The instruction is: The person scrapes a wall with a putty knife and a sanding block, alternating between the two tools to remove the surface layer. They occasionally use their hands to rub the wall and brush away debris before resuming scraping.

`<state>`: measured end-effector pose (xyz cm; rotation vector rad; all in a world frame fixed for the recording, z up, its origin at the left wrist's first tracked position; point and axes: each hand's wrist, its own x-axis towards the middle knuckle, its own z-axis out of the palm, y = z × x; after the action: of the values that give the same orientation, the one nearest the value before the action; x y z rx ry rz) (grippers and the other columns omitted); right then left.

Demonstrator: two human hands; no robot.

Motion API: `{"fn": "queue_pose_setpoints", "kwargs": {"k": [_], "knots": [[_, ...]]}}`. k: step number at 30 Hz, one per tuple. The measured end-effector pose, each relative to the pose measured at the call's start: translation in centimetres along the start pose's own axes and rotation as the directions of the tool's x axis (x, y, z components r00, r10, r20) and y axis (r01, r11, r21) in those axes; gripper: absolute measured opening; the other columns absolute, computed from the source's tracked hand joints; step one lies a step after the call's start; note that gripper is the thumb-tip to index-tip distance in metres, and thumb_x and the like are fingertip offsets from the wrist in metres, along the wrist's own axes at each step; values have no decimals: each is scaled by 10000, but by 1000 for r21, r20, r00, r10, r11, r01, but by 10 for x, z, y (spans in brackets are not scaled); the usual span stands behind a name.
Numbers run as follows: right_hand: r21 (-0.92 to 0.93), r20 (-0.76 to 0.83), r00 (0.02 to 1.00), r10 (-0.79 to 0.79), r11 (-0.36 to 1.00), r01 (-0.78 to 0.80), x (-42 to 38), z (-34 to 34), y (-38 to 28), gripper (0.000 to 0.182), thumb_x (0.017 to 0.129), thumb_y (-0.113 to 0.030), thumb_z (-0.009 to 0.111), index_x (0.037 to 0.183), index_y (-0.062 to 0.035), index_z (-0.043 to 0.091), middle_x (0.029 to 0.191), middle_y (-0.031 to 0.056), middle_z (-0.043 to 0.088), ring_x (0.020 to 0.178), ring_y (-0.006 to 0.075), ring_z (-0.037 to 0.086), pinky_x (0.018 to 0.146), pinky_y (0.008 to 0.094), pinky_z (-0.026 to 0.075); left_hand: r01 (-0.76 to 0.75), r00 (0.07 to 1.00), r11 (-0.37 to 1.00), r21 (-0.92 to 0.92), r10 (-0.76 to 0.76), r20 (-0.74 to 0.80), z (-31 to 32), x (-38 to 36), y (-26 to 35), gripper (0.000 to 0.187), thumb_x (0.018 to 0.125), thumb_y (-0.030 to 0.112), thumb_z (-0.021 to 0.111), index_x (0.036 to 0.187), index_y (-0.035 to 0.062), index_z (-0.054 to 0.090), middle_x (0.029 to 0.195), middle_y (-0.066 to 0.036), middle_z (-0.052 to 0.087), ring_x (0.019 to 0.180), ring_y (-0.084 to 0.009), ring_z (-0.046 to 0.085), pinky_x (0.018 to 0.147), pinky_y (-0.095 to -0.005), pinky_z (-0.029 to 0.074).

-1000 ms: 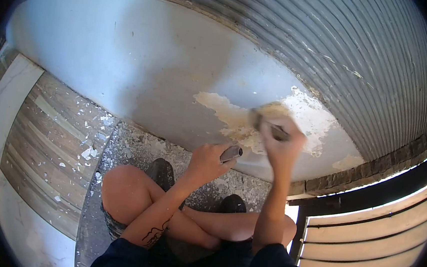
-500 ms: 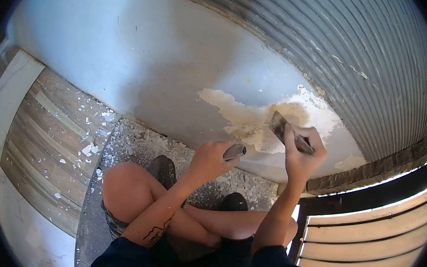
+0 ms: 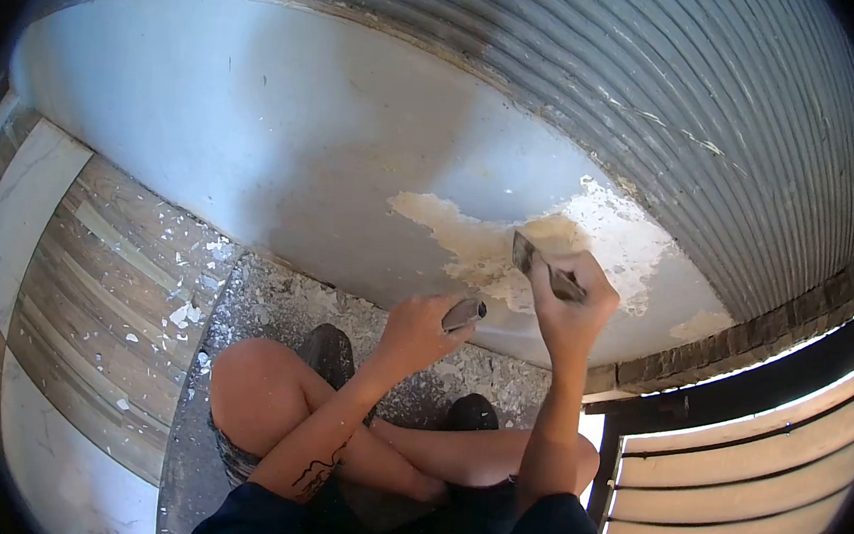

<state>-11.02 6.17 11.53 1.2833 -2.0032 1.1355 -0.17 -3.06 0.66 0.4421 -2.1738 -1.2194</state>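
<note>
My right hand (image 3: 577, 304) is closed around a scraper (image 3: 525, 255), its flat blade against or very near the bare, peeled patch (image 3: 464, 242) of the wall. Tan and white plaster shows in that patch, with ragged paint edges around it. Lower and to the left, my left hand (image 3: 417, 334) grips a grey, rounded handle-like object (image 3: 463, 315) with a dark end. Its other end is hidden inside the hand, which is held above my crossed legs, apart from the wall.
Corrugated grey sheeting (image 3: 701, 98) rises above the painted wall (image 3: 358, 121). Paint flakes (image 3: 186, 314) and rubble (image 3: 274, 295) litter the floor along the wall base. Wood-look flooring (image 3: 105, 282) lies at left. A slatted panel in a dark frame (image 3: 730, 492) stands at right.
My right hand and the scraper have moved left across the bare patch. My left hand stays in nearly the same place, while the view has tilted slightly.
</note>
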Motion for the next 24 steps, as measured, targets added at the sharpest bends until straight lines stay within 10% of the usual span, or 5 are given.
{"fn": "queue_pose_setpoints", "kwargs": {"k": [24], "knots": [[108, -181, 978, 104, 990, -85, 2, -22, 1, 85, 707, 6, 714, 711, 12, 629, 621, 15, 585, 572, 36, 491, 533, 189, 403, -36, 999, 999, -14, 36, -31, 3, 0, -2, 341, 746, 286, 666, 982, 41, 646, 782, -187, 641, 717, -363, 623, 635, -407, 503]]}}
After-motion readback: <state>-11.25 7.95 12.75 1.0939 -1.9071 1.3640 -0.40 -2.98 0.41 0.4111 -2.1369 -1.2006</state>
